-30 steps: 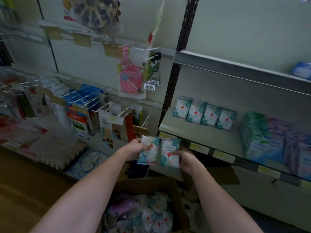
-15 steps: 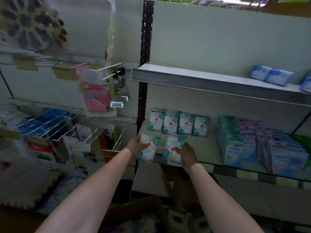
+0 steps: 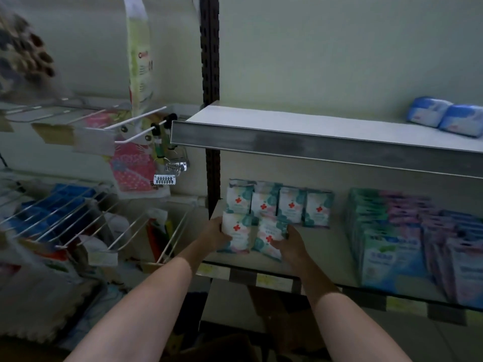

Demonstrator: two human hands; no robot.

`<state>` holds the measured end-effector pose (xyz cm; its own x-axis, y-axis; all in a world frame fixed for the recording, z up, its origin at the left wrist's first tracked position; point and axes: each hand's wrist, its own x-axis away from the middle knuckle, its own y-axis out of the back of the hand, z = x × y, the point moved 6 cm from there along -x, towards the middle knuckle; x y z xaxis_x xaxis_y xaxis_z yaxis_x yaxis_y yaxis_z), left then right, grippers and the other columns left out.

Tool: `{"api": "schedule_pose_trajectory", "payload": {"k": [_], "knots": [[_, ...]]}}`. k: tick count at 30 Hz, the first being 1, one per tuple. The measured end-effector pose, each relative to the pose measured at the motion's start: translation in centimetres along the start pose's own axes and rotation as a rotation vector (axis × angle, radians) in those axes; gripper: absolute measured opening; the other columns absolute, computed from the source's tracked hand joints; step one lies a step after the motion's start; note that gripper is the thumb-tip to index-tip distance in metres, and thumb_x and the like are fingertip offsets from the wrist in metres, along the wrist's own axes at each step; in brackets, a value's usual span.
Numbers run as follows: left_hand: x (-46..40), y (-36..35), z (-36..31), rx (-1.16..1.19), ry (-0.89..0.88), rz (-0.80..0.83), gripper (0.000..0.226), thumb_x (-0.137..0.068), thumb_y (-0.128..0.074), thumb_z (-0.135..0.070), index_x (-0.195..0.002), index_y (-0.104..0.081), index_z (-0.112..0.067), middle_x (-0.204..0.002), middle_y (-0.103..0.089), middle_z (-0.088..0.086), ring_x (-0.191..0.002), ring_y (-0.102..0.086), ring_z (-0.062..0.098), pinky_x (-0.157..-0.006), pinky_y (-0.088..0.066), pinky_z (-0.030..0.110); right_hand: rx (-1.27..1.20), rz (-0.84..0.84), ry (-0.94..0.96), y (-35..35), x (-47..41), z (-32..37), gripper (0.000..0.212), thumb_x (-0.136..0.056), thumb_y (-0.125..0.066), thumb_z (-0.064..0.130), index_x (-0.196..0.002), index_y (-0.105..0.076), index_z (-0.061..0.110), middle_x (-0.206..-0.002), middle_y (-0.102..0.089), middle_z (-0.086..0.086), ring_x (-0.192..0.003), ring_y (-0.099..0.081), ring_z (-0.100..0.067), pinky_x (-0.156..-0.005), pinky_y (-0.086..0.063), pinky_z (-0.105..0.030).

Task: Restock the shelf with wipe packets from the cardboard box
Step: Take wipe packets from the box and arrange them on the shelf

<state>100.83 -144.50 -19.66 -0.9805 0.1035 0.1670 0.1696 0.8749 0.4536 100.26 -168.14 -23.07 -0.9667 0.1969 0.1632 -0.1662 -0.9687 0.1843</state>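
Four wipe packets [image 3: 279,206] stand in a row at the shelf [image 3: 337,262] rear. The left hand [image 3: 215,235] grips one more packet [image 3: 236,235] and the right hand [image 3: 288,244] another [image 3: 270,237], both over the shelf front, unreleased. The cardboard box's remaining stock cannot be judged.

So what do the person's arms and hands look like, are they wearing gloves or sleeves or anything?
No gloves and no sleeves are visible: both forearms are bare from the bottom edge of the picture up to the wrists. The left hand and the right hand are bare too, with no watch, bracelet or ring visible from this view. The dim light and blur hide finer detail on the fingers.
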Motion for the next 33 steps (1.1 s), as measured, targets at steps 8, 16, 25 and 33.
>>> {"api": "schedule_pose_trajectory", "payload": {"k": [8,16,25,33], "knots": [[-4.2,0.5,1.3,0.064,0.151,-0.129,0.054,-0.086,-0.066,0.001,-0.135,-0.048,-0.01,-0.129,-0.057,0.012,-0.121,-0.054,0.028,-0.105,-0.044,0.046,0.175,0.059,0.044,-0.8,-3.0,0.4,0.071,-0.091,-0.068,0.021,-0.15,-0.029,0.015,-0.141,-0.051,-0.007,-0.126,-0.052,-0.027,-0.108,-0.041,-0.038],[-6.5,1.0,-0.6,-0.188,0.071,-0.225,0.051,-0.087,-0.067,-0.015,-0.135,-0.048,-0.016,-0.124,-0.06,0.01,-0.112,-0.057,0.028,-0.096,-0.047,0.037,0.465,0.027,0.185,0.1,-4.0,2.7,0.072,-0.1,-0.053,0.024,-0.156,-0.008,0.014,-0.154,-0.034,-0.01,-0.128,-0.05,-0.032,-0.096,-0.049,-0.038],[-9.1,1.0,-1.2,-0.248,0.121,-0.278,0.041,-0.089,-0.065,-0.014,-0.128,-0.05,-0.011,-0.124,-0.058,0.016,-0.114,-0.056,0.035,-0.096,-0.047,0.038,0.437,0.095,0.267,2.3,-5.3,6.3,0.032,-0.078,-0.079,0.006,-0.105,-0.062,0.005,-0.094,-0.061,-0.007,-0.085,-0.059,-0.021,-0.06,-0.045,-0.018],[-9.4,0.7,-1.9,-0.3,0.18,-0.345,0.063,-0.089,-0.066,-0.014,-0.141,-0.032,-0.013,-0.134,-0.047,0.02,-0.119,-0.053,0.037,-0.096,-0.05,0.047,0.378,-0.027,0.364,1.1,-6.3,8.2,0.029,-0.079,-0.077,0.005,-0.101,-0.059,0.012,-0.092,-0.059,-0.001,-0.086,-0.056,-0.017,-0.074,-0.044,-0.023]]}}
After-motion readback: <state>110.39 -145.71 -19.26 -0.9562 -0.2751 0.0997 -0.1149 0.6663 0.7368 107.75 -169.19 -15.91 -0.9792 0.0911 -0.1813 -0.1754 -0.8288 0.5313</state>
